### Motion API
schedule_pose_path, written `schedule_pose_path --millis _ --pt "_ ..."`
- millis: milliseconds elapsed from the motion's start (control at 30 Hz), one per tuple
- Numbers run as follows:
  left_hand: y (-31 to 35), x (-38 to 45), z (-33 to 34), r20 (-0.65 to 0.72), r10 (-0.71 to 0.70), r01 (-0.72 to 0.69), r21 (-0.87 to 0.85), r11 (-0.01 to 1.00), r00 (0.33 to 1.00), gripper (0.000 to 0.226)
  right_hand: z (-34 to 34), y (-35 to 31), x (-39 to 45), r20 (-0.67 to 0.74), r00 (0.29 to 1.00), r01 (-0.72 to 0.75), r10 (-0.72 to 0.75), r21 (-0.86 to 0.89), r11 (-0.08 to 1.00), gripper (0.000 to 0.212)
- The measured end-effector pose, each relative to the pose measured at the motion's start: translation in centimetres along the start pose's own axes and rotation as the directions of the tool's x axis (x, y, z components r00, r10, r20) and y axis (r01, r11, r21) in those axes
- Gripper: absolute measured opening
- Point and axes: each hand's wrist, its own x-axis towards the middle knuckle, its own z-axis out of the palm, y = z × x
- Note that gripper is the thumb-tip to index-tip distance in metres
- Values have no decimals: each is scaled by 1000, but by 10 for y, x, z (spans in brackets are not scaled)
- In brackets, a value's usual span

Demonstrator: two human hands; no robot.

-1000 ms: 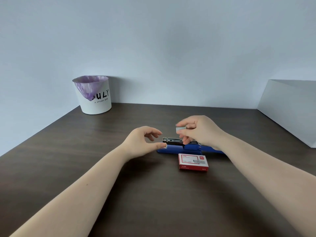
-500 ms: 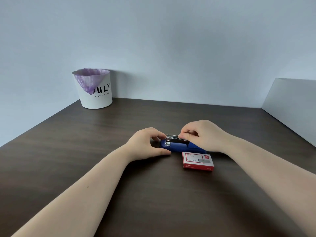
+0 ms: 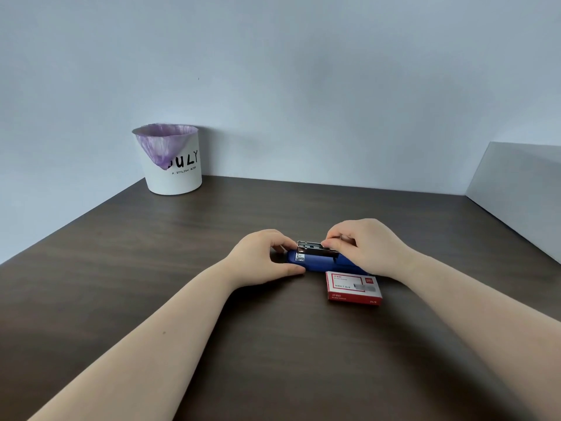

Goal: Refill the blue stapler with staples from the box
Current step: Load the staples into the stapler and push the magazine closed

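The blue stapler [image 3: 318, 263] lies on the dark wooden table [image 3: 151, 268], its metal staple channel [image 3: 315, 248] exposed on top. My left hand [image 3: 264, 259] grips the stapler's left end, thumb at the front and fingers behind. My right hand [image 3: 367, 246] is over the channel's right part, fingertips pinched on a strip of staples pressed down onto it; the strip is mostly hidden by the fingers. The red and white staple box [image 3: 353, 286] lies closed just in front of the stapler, to the right.
A white bucket [image 3: 174, 174] with a purple liner and black lettering stands at the back left against the wall. A grey slanted panel [image 3: 516, 189] borders the table on the right.
My right hand came down with the staple strip from above the stapler onto the channel. My left hand closed around the stapler's left end.
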Motion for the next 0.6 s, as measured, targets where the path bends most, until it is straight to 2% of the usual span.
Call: schedule_pose_path --millis 600 --pt "-3 0 1 -8 1 -1 3 1000 1000 38 1 -3 -1 -13 1000 5 -5 -23 1000 24"
